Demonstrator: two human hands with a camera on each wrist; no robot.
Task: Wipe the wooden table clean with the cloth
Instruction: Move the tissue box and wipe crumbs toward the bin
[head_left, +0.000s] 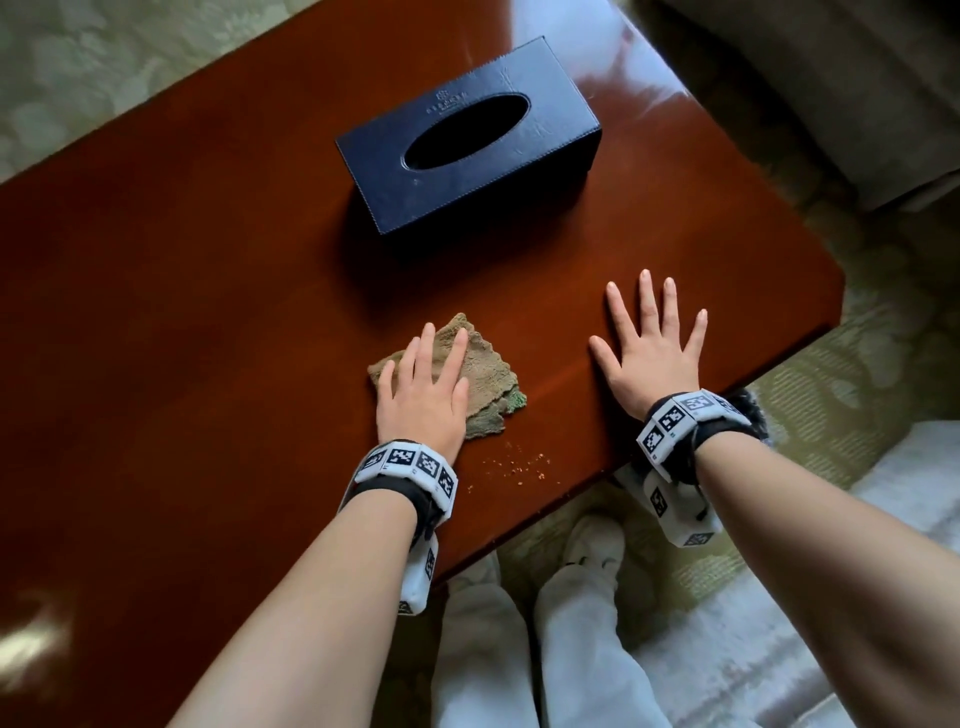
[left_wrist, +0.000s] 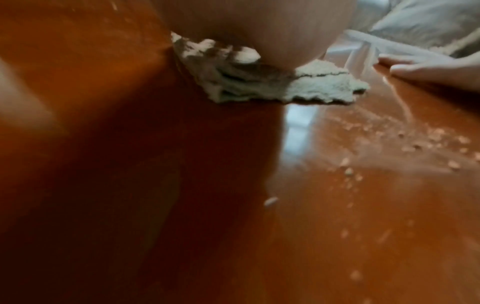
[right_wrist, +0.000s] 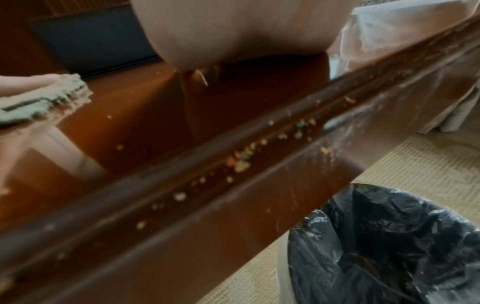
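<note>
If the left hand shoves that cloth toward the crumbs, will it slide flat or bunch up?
Probably bunches somewhat: the cloth looks soft and already lies in folded layers. The left hand pressing flat should steady it. The glossy table likely lets it glide toward the crumbs.

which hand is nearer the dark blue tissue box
Left. The left hand presses the tan cloth just in front of the dark blue leather tissue box; the right hand lies flat farther right, near the table edge.

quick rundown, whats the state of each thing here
cloth: folded, flat on the table, under the left hand
left hand: fingers straight, pressing the cloth
right hand: spread flat on bare wood
table: crumbs near the front edge
crumbs: loose, not yet wiped
tissue box: upright, no tissue showing
bin: lined, beside the table edge
</note>
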